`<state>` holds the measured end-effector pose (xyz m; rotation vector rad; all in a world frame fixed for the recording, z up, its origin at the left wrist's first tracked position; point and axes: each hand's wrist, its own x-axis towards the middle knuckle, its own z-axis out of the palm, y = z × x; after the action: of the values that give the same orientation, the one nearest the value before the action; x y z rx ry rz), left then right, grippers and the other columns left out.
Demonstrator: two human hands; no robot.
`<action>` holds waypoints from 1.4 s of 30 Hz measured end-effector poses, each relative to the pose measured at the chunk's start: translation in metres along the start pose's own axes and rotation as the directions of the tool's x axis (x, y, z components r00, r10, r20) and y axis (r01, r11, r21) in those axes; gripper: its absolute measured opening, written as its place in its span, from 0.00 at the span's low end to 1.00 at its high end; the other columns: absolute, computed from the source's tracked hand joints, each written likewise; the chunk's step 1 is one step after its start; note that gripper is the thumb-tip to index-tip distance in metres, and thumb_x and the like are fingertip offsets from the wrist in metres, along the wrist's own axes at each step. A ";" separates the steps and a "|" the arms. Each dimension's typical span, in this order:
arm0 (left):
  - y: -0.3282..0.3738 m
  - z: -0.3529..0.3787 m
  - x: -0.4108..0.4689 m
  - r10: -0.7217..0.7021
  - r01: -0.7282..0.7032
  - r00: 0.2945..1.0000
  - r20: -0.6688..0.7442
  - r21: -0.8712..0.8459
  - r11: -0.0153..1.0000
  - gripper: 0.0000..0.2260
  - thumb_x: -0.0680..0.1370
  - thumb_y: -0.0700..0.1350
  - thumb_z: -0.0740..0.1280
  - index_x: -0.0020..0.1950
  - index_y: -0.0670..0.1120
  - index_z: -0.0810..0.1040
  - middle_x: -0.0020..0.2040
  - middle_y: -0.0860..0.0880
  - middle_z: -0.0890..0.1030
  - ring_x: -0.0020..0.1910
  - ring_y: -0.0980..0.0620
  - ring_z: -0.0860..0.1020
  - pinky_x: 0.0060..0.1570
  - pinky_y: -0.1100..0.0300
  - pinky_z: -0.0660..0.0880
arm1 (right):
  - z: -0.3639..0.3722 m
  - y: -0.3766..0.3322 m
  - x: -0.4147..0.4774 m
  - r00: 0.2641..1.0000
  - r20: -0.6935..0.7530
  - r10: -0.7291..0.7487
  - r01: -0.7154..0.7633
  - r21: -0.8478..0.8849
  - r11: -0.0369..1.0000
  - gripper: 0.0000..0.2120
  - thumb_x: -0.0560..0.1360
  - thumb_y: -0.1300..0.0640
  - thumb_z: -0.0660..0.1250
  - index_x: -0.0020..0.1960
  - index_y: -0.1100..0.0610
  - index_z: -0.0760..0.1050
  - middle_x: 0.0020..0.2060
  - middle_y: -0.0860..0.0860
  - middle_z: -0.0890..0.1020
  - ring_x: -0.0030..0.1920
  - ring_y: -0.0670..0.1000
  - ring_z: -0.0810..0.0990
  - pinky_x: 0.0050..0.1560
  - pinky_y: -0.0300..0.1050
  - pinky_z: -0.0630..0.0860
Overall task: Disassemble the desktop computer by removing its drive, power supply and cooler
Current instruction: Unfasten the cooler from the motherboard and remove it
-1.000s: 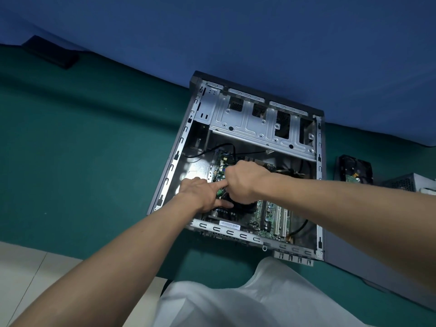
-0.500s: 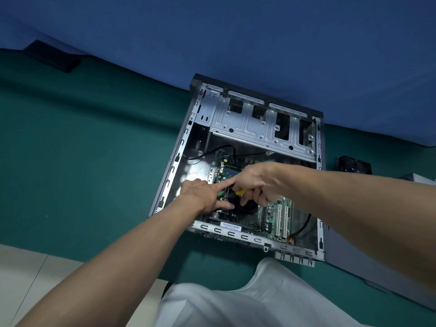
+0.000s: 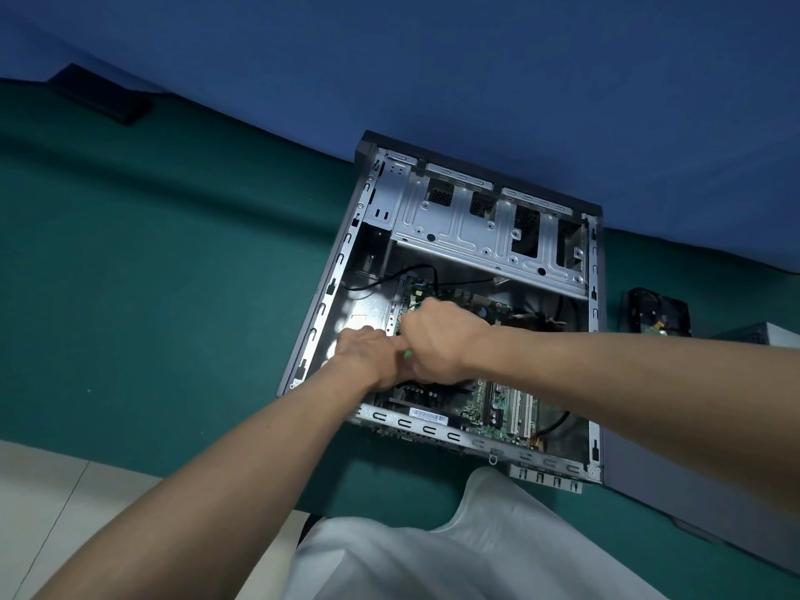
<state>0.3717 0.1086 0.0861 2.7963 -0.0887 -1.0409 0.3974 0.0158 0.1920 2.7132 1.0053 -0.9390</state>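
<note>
The open desktop case [image 3: 342, 270] lies flat on the green table, its motherboard [image 3: 498, 404] exposed. Both hands are inside it, over the black cooler [image 3: 426, 394], which they mostly hide. My right hand [image 3: 441, 344] is a fist around a tool, apparently a screwdriver, with only a yellow-green bit of handle [image 3: 407, 352] showing. My left hand [image 3: 368, 357] lies beside it, fingers stretched towards the right hand and resting on the cooler. A removed drive [image 3: 653, 316] lies right of the case. The removed power supply [image 3: 768, 333] sits further right.
The empty metal drive cage [image 3: 485, 227] fills the case's far end, against a blue wall. A grey side panel [image 3: 640, 482] lies right of the case. A black flat object [image 3: 104, 97] sits far left. White cloth [image 3: 454, 556] covers the near edge.
My right hand has shifted back left and closed into a fist above the cooler, next to the left hand. The left hand has stayed in place.
</note>
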 end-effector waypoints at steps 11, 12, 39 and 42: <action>0.000 -0.004 -0.003 0.060 -0.063 0.998 0.035 0.076 0.995 0.34 0.72 0.74 0.51 0.75 0.60 0.55 0.59 0.46 0.78 0.60 0.46 0.74 0.56 0.50 0.70 | -0.003 0.007 -0.003 0.962 0.226 0.152 -0.139 -0.071 0.988 0.09 0.78 0.53 0.61 0.47 0.59 0.72 0.37 0.53 0.74 0.35 0.52 0.73 0.33 0.45 0.71; 0.000 -0.004 -0.003 0.058 -0.061 0.998 0.036 0.084 0.995 0.34 0.73 0.73 0.52 0.74 0.57 0.59 0.59 0.46 0.78 0.61 0.46 0.74 0.55 0.50 0.70 | -0.005 0.007 -0.006 0.980 0.195 0.039 0.013 -0.258 0.966 0.12 0.80 0.50 0.59 0.44 0.59 0.70 0.34 0.52 0.71 0.35 0.53 0.73 0.33 0.45 0.70; -0.001 0.007 0.005 0.001 0.009 0.997 -0.078 0.124 0.992 0.10 0.81 0.51 0.59 0.55 0.49 0.76 0.51 0.51 0.79 0.53 0.52 0.75 0.49 0.56 0.67 | -0.003 -0.012 0.001 0.980 0.092 -0.175 0.198 -0.483 0.853 0.09 0.81 0.55 0.59 0.42 0.56 0.68 0.31 0.50 0.68 0.32 0.52 0.70 0.31 0.44 0.67; -0.001 0.000 0.003 0.016 -0.015 1.000 -0.018 0.053 0.998 0.27 0.72 0.74 0.59 0.60 0.57 0.73 0.51 0.51 0.79 0.54 0.51 0.74 0.54 0.53 0.70 | -0.007 -0.003 0.007 0.971 0.105 0.215 -0.235 0.252 0.939 0.09 0.76 0.58 0.65 0.38 0.61 0.72 0.31 0.52 0.74 0.32 0.51 0.75 0.27 0.38 0.69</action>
<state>0.3741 0.1092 0.0841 2.8468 -0.1380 -1.0234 0.4035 0.0243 0.1941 2.8954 0.5743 -1.1948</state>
